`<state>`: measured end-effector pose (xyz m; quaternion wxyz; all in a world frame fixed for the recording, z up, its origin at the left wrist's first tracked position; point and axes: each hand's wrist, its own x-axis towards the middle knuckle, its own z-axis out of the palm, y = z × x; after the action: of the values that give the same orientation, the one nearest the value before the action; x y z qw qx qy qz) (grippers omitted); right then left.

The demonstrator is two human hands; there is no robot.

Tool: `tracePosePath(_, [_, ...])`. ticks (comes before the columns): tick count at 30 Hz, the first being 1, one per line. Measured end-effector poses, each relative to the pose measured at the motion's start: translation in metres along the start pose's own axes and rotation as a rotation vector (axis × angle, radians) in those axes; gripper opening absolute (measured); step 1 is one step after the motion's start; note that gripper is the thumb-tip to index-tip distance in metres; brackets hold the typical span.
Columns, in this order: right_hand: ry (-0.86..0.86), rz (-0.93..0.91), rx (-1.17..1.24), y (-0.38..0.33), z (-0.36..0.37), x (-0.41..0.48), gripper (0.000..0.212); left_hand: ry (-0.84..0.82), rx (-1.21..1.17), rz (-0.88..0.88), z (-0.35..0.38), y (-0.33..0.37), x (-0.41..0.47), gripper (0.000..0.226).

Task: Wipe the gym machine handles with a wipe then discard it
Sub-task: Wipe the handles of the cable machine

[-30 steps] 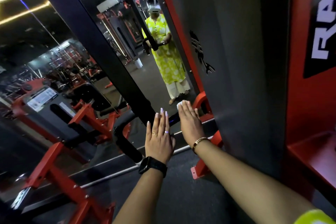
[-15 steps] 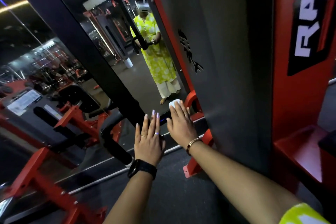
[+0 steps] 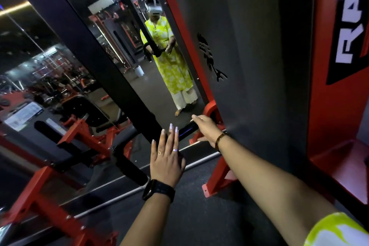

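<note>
A black handle (image 3: 186,130) runs across the middle of the view. The left hand (image 3: 167,158) lies flat over its near part, fingers (image 3: 171,138) straight and together, with two rings and a black watch (image 3: 158,189) at the wrist; whether the palm touches the bar cannot be told. Just beyond it, the right hand (image 3: 205,128) curls over the handle's far end, a bracelet (image 3: 219,139) on its wrist. Right of the handle rises a grey machine panel (image 3: 249,66); behind the handle a mirror (image 3: 139,46) reflects a person in a yellow-green dress. Left of the handle stands a red frame (image 3: 40,181), and below the handle lies dark floor (image 3: 199,215).
</note>
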<state>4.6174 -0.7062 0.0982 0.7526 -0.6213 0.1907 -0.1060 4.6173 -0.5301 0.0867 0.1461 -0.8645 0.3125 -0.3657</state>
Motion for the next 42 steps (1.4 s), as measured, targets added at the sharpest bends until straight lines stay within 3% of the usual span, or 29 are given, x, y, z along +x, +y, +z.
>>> tracePosePath(3, [-0.006,0.134,0.532,0.012,0.009,-0.006,0.027,0.013,0.021,-0.005,0.004,0.002,0.001,0.101])
tracePosePath(8, [0.355,0.102,0.648,0.026,0.04,0.003,0.015,0.064,0.028,-0.004,0.008,0.002,0.001,0.101])
tracePosePath(10, [0.505,-0.021,0.559,0.037,0.055,0.006,0.012,0.079,0.031,-0.006,0.01,0.002,0.002,0.096])
tracePosePath(13, [0.565,-0.163,0.349,0.048,0.063,0.002,0.027,0.096,0.019,-0.006,0.009,0.003,0.002,0.089])
tracePosePath(16, [0.504,-0.373,-0.002,0.044,0.052,-0.01,0.046,0.092,0.015,0.0,0.006,0.002,0.003,0.099])
tracePosePath(21, [0.431,-0.756,-0.762,0.041,0.033,-0.015,0.052,0.095,0.002,-0.031,0.005,-0.001,0.001,0.108])
tracePosePath(23, [0.386,-0.867,-0.915,0.046,0.035,-0.024,0.046,0.091,0.05,-0.037,0.005,-0.002,0.0,0.102])
tracePosePath(26, [0.295,-1.089,-0.903,0.055,0.044,-0.035,0.034,0.103,0.132,-0.036,0.006,-0.004,-0.001,0.089])
tracePosePath(28, [0.315,-1.132,-0.932,0.066,0.03,-0.03,0.041,0.085,0.101,-0.046,0.005,-0.005,0.0,0.095])
tracePosePath(31, [0.399,-1.002,-1.099,0.072,0.006,-0.022,0.054,0.065,0.079,-0.059,0.002,-0.008,0.0,0.113])
tracePosePath(34, [0.423,-0.899,-1.158,0.058,0.019,-0.025,0.051,0.068,0.069,-0.078,0.003,-0.011,-0.001,0.114])
tracePosePath(38, [0.31,-1.053,-1.092,0.047,0.046,-0.035,0.043,0.106,0.128,-0.086,0.004,-0.017,-0.001,0.098])
tracePosePath(42, [0.284,-1.097,-1.126,0.072,0.023,-0.031,0.053,0.156,0.025,-0.084,0.005,-0.018,0.001,0.094])
